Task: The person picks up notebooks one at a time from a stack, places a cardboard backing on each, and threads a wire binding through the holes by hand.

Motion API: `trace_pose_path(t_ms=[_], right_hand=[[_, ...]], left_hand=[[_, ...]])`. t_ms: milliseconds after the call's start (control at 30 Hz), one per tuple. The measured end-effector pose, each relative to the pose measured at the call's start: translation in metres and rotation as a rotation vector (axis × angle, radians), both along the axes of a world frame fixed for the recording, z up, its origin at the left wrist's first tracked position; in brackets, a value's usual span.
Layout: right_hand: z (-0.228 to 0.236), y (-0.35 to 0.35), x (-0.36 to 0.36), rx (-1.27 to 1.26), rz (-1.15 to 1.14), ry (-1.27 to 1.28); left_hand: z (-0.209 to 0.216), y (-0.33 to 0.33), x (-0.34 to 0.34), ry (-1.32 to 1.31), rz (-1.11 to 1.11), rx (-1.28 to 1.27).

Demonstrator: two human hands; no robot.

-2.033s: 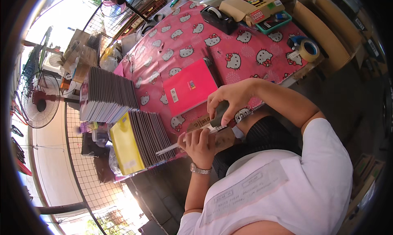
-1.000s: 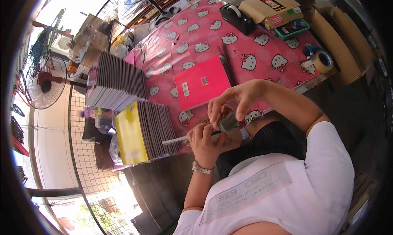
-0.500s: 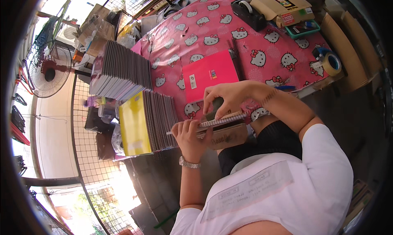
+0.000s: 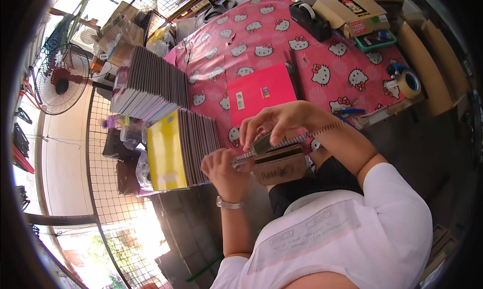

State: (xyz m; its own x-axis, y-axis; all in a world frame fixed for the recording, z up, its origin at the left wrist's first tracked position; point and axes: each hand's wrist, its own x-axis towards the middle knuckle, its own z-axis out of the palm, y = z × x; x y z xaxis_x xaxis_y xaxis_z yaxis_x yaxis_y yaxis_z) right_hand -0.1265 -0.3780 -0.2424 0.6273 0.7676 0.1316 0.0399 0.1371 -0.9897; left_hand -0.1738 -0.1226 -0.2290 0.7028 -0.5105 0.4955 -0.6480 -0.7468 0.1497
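My right hand (image 4: 274, 124) pinches a small dark green piece (image 4: 261, 145) between thumb and fingers. It rests against a thin spiral binding coil (image 4: 292, 139), whose free end (image 4: 329, 127) slants up to the right across my right forearm. Below the coil is a brown block (image 4: 283, 171) with handwriting on its front, just above my lap. My left hand (image 4: 226, 170), wearing a metal watch (image 4: 230, 204), is at the coil's left end; motion smears its fingers. A pink notebook (image 4: 262, 93) lies on the table beyond my hands.
A stack of yellow-covered spiral notebooks (image 4: 168, 153) stands left, with a taller stack (image 4: 151, 82) behind it. Rightward on the pink patterned tablecloth (image 4: 322, 75) are blue-handled pliers (image 4: 350, 111), tape rolls (image 4: 408, 83), a black tape dispenser (image 4: 309, 21) and a cardboard box (image 4: 352, 14). A fan (image 4: 61, 85) stands far left.
The coil's free end now sticks out to the right over my right forearm. My left hand has shifted slightly left and blurred. My right hand has moved a little left with the green piece.
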Motion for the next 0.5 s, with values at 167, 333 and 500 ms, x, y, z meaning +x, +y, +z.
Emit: trace_pose_path(t_ms=[167, 333, 500], right_hand=[[0.004, 0.021, 0.009, 0.200, 0.048, 0.097], [-0.001, 0.020, 0.015, -0.433, -0.108, -0.347], [0.002, -0.001, 0.004, -0.246, -0.029, -0.129]], left_hand=[[-0.016, 0.043, 0.013, 0.093, 0.070, -0.181], [-0.017, 0.037, 0.018, 0.337, 0.064, -0.292], [-0.014, 0.016, 0.018, 0.334, -0.124, -0.353]])
